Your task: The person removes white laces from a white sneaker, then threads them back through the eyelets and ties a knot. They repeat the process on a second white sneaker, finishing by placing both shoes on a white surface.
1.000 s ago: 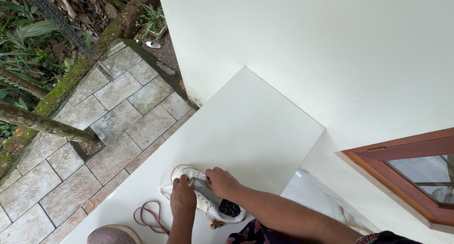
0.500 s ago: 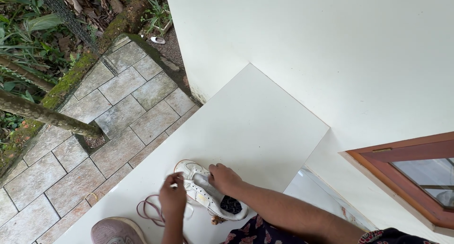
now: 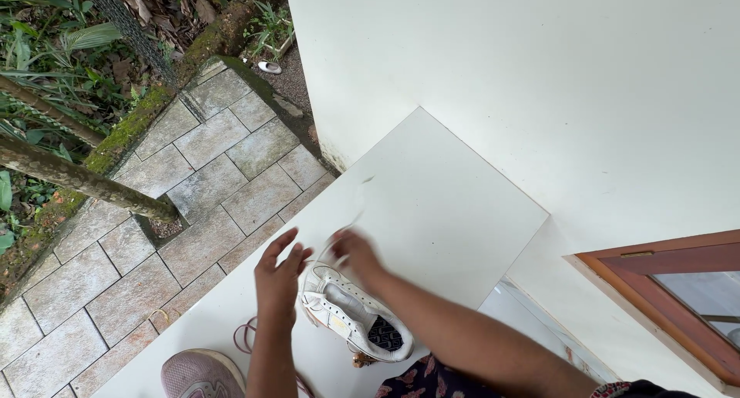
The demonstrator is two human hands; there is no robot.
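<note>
A white sneaker (image 3: pixel 351 315) lies on the white tabletop (image 3: pixel 432 205), toe pointing away from me, its dark patterned insole showing at the heel. My right hand (image 3: pixel 356 257) is just above the toe, pinching a thin white lace (image 3: pixel 348 227) that streaks, blurred, up and away across the table. My left hand (image 3: pixel 277 281) hovers to the left of the shoe with its fingers spread, holding nothing.
A pink lace (image 3: pixel 245 335) lies looped on the table near a mauve sneaker (image 3: pixel 202 375) at the bottom edge. Left of the table are mossy paving stones (image 3: pixel 193 182) and a leaning trunk (image 3: pixel 77 181). A white wall (image 3: pixel 501 74) and a wooden window frame (image 3: pixel 663 305) stand at the right.
My right hand has risen off the shoe's tongue, drawing the white lace away. My left hand has let go and spread open. The view has shifted, showing more of the mauve sneaker.
</note>
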